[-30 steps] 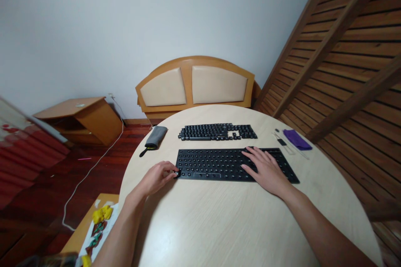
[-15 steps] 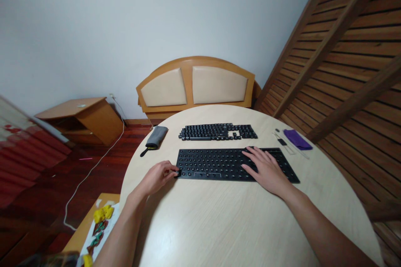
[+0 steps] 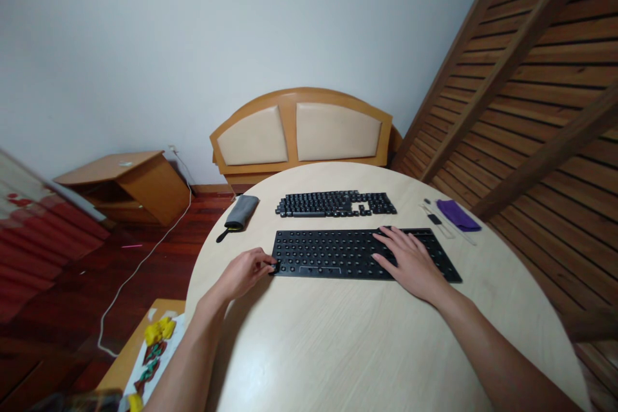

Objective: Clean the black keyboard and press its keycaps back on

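Note:
A black keyboard (image 3: 328, 256) without most of its keycaps lies on the round table (image 3: 309, 347), its switches bare in rows. My left hand (image 3: 248, 273) is at its lower left corner, thumb and fingertips pinched on a small black keycap (image 3: 275, 265) at the corner switch. With fingers spread, my right hand (image 3: 408, 261) lies over the right part of the keyboard, covering some switches. Beyond the keyboard, many loose black keycaps (image 3: 313, 201) are laid out in keyboard order, with a gap toward the right.
A grey pouch (image 3: 242, 211) lies at the table's left. To the right are a purple cloth (image 3: 458, 215), a wire puller (image 3: 447, 226) and a small black piece (image 3: 434, 219). Below left, a low stand (image 3: 120, 354) holds yellow items (image 3: 159, 330). A headboard (image 3: 302, 100) stands behind.

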`<state>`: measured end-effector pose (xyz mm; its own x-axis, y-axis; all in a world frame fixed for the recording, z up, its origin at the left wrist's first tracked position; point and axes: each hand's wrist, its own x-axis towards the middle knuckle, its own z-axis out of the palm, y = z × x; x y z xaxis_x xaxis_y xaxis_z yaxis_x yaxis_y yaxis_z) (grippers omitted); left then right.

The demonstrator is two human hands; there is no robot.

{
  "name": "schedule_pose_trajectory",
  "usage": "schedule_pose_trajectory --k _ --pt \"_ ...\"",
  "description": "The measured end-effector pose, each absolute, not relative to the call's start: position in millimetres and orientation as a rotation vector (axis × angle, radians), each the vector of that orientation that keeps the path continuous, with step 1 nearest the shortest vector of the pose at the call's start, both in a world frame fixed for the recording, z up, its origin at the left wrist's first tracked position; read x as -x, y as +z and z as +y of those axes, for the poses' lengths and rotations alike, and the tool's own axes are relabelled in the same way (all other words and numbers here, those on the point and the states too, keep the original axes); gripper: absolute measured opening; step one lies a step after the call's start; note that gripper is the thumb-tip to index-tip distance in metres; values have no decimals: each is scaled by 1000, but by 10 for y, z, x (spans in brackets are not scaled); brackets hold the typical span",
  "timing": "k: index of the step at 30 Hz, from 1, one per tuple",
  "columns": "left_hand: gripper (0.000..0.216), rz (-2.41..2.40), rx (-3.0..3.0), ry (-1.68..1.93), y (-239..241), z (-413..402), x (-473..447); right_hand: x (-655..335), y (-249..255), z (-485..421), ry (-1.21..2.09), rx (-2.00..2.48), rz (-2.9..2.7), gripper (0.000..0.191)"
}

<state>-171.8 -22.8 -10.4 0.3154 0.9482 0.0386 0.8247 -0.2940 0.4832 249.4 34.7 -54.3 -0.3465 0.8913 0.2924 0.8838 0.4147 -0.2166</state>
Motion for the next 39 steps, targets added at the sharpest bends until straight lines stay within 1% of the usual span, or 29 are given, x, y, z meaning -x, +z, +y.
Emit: schedule_pose_trajectory --k 11,17,25,30,36,39 --pt "24 1603 -2172 450 -151 -207 1748 -2508 -568 360 -3 1531 -2326 57" --pt "23 1553 -2189 442 -118 -202 1742 -2502 -566 354 5 1512 -2314 56" --pt "20 1600 -2186 379 -122 -191 1698 -2510 -567 362 12 1524 -2317 56" --pt "25 1564 -2200 444 -166 -221 1719 -2509 -561 358 9 1523 -2320 55" --pt "23 1528 -2169 568 -189 -233 1713 -2517 -582 365 -3 1518 -2314 55" --pt "29 1555 -2144 605 -163 -192 1697 -2522 -594 373 2 1514 -2314 55"
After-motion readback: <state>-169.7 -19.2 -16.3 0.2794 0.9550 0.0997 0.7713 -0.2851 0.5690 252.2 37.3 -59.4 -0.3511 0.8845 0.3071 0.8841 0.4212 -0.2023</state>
